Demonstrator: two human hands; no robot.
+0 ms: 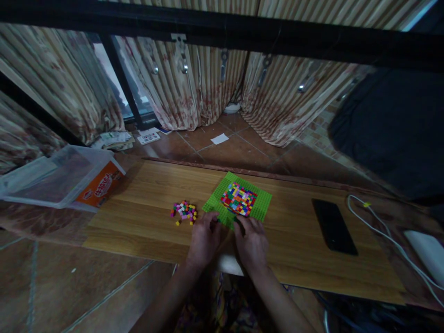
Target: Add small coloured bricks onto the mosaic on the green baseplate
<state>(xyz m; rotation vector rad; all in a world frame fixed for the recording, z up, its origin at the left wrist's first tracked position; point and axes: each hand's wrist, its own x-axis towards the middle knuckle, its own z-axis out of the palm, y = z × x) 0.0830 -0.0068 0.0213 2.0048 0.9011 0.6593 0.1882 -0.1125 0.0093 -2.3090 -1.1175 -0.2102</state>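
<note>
A green building baseplate point(212, 202) lies turned at an angle on the wooden board, with a patch of small multicoloured bricks point(239, 199) fixed on its middle. My left hand point(205, 236) is at the plate's near left edge, its thumb and fingers curled together. Whatever those fingertips pinch, if anything, is too small to make out. At the near edge of the plate, close to the brick patch, my right hand point(254, 240) has its thumb and forefinger drawn together; what lies between them is hidden. Left of my left hand is a loose pile of small coloured bricks point(185, 211).
A clear plastic tub point(65, 196) with an orange label stands at the left. On the right, a black phone point(335, 226) lies on the wooden board point(291, 263), beside a white cable point(378, 231) and a white box-shaped thing point(425, 254). Striped curtains hang behind a dark rail.
</note>
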